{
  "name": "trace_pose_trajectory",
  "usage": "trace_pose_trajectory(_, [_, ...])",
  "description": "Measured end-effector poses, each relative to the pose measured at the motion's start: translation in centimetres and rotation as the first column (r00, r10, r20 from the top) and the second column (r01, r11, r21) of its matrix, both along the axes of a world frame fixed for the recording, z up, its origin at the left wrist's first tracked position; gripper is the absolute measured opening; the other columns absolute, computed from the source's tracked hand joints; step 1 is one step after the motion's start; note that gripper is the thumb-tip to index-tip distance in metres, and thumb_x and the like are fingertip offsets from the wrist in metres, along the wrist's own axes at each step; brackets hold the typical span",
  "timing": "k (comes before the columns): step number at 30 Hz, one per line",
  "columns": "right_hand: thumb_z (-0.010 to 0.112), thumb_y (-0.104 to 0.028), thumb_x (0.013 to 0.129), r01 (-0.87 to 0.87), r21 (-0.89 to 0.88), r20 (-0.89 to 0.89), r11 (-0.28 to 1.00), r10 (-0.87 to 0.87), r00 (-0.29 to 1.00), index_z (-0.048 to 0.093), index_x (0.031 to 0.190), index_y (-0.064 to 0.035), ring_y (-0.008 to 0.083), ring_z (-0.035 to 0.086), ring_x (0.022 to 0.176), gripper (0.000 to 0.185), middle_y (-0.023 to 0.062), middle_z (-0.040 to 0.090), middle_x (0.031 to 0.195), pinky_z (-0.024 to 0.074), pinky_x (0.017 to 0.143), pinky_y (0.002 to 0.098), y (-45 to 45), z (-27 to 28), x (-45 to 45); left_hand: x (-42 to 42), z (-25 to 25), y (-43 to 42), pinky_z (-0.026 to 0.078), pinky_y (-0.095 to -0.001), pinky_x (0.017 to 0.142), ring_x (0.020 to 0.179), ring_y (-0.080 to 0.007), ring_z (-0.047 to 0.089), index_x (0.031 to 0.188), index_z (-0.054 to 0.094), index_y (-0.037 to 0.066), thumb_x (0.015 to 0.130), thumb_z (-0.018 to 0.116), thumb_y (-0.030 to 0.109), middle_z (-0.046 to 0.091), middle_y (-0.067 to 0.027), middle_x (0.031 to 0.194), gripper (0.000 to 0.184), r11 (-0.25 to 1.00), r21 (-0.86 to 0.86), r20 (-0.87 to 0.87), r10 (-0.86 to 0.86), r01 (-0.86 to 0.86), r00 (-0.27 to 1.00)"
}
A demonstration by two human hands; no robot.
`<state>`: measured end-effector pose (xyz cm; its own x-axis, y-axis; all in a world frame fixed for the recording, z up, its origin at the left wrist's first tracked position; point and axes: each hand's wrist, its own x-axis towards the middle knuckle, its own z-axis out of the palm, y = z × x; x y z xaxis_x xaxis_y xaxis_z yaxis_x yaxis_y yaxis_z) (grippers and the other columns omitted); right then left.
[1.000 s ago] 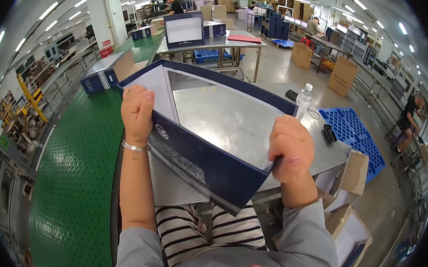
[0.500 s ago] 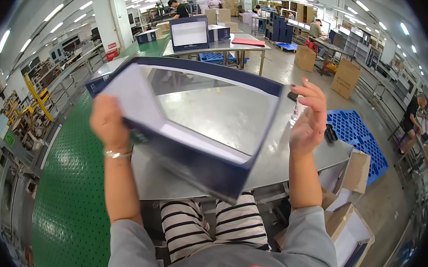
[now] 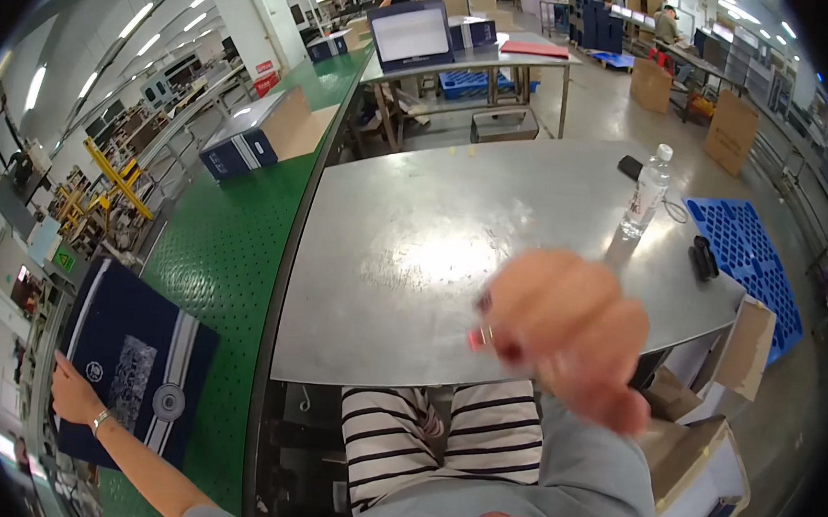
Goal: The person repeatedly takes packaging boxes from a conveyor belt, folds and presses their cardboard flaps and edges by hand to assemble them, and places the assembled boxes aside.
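Note:
My left hand (image 3: 75, 392) grips the outer edge of a dark blue box (image 3: 129, 354) with white bands and a round emblem, over the green perforated conveyor (image 3: 238, 304) at the far left. Over the near right part of the metal table (image 3: 385, 257), my right hand (image 3: 562, 331) is blurred, with its fingers curled; whether anything is in them cannot be made out. A clear bottle (image 3: 645, 198) stands upright on the table's right side.
Another blue box (image 3: 249, 146) lies farther up the conveyor. A second table (image 3: 543, 60) holds an upright blue frame (image 3: 412, 36). Dark small items (image 3: 705, 259) sit by the right edge. Open cartons (image 3: 697, 470) stand at lower right, a blue pallet (image 3: 750, 263) beyond. People work in the background.
The blue box has moved from above the metal table to the conveyor at the left, with my left hand on it. My right hand let go of it and is now lower. The view has turned left.

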<state>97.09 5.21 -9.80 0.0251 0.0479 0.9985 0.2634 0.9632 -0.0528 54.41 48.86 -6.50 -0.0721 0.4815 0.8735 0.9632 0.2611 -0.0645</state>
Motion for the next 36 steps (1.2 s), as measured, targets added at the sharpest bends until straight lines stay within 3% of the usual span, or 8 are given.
trace_pose_trajectory(4, [0.04, -0.051, 0.101, -0.135, -0.057, -0.046, 0.989, 0.133, 0.99, 0.064, 0.105, -0.0068, 0.0277, 0.065, 0.077, 0.051, 0.0146, 0.066, 0.1, 0.0537, 0.08, 0.0408, -2.3, -0.9, -2.5, -1.5, 1.5, -2.4, 0.038, -0.0646, 0.086, 0.103, -0.0451, 0.054, 0.098, 0.072, -0.001, 0.095, 0.034, 0.063, 0.061, -0.026, 0.116, 0.075, 0.965, 0.192, 0.03, -0.186, 0.177, 0.982])
trace_pose_trajectory(6, [0.04, -0.051, 0.102, -0.17, -0.094, -0.083, 0.981, 0.162, 0.983, 0.064, 0.105, -0.0061, 0.0279, 0.065, 0.078, 0.051, 0.015, 0.066, 0.1, 0.0537, 0.08, 0.0408, -2.6, -1.2, -3.5, -6.3, 0.0, 8.3, 0.026, -0.0678, 0.099, 0.103, -0.0474, 0.051, 0.094, 0.062, 0.002, 0.087, 0.053, 0.057, 0.06, -0.0234, 0.104, 0.056, 0.771, 0.515, -0.393, -0.178, 0.376, 0.902])
trace_pose_trajectory(7, [0.04, -0.051, 0.102, -0.181, -0.112, -0.092, 0.977, 0.172, 0.981, 0.064, 0.105, -0.0058, 0.028, 0.065, 0.078, 0.052, 0.0152, 0.066, 0.1, 0.0537, 0.08, 0.0408, -2.2, -1.0, -3.9, 1.9, 0.0, -0.8, 0.018, -0.0717, 0.105, 0.127, -0.0477, 0.042, 0.129, 0.058, 0.002, 0.097, 0.039, 0.061, 0.053, -0.0258, 0.134, 0.069, 0.798, 0.293, -0.027, -0.543, 0.526, 0.839])
trace_pose_trajectory(9, [0.039, -0.051, 0.102, -0.209, -0.156, -0.103, 0.965, 0.195, 0.975, 0.064, 0.105, -0.0051, 0.0282, 0.065, 0.079, 0.052, 0.0156, 0.066, 0.101, 0.0538, 0.081, 0.0408, -3.0, -1.5, -4.4, 8.1, 0.0, -1.5, 0.049, -0.0344, 0.078, 0.085, -0.0265, 0.067, 0.102, 0.071, 0.004, 0.094, 0.06, 0.031, 0.072, -0.0092, 0.097, 0.03, 0.689, 0.303, -0.241, -0.613, 0.659, 0.752])
trace_pose_trajectory(14, [0.038, -0.051, 0.102, -0.325, -0.234, -0.12, 0.916, 0.304, 0.945, 0.065, 0.104, -0.0034, 0.0287, 0.065, 0.08, 0.054, 0.0167, 0.066, 0.101, 0.0538, 0.082, 0.0408, -5.1, -1.8, -3.8, 28.0, -8.5, -4.0, 0.044, -0.0387, 0.095, 0.103, -0.0249, 0.063, 0.105, 0.07, 0.009, 0.086, 0.064, 0.026, 0.07, -0.0057, 0.111, 0.026, 0.194, 0.017, 0.092, -0.977, 0.981, 0.191])
trace_pose_trajectory(25, [0.037, -0.051, 0.102, -0.451, -0.363, -0.144, 0.815, 0.429, 0.892, 0.066, 0.102, 0.0002, 0.0299, 0.066, 0.084, 0.058, 0.019, 0.066, 0.102, 0.054, 0.084, 0.0407, -3.7, -0.4, -3.9, 39.6, -24.2, -2.3, 0.043, -0.0377, 0.089, 0.093, -0.0233, 0.061, 0.098, 0.073, 0.008, 0.089, 0.059, 0.038, 0.071, -0.0058, 0.098, 0.034, 0.075, -0.37, 0.658, -0.683, 0.926, 0.318])
trace_pose_trajectory(31, [0.036, -0.05, 0.103, -0.615, -0.418, -0.25, 0.669, 0.566, 0.786, 0.066, 0.101, 0.0022, 0.0305, 0.066, 0.086, 0.061, 0.0203, 0.066, 0.102, 0.0541, 0.085, 0.0407, -3.3, 0.5, -5.0, 36.6, -21.6, -3.6, 0.048, -0.0288, 0.072, 0.076, -0.0201, 0.061, 0.092, 0.075, 0.003, 0.087, 0.056, 0.029, 0.071, -0.007, 0.085, 0.033, 0.048, 0.103, 0.923, -0.377, 0.994, -0.077])
trace_pose_trajectory(36, [0.035, -0.05, 0.103, -0.695, -0.45, -0.303, 0.561, 0.636, 0.71, 0.067, 0.101, 0.0039, 0.0311, 0.066, 0.087, 0.063, 0.0213, 0.066, 0.102, 0.0542, 0.086, 0.0407, -2.7, 1.6, -4.2, 37.0, -21.9, -3.8, 0.048, -0.0298, 0.07, 0.071, -0.0191, 0.059, 0.091, 0.076, 0.003, 0.087, 0.057, 0.029, 0.069, -0.0064, 0.076, 0.033, 0.052, -0.013, 0.873, -0.486, 0.999, 0.036])
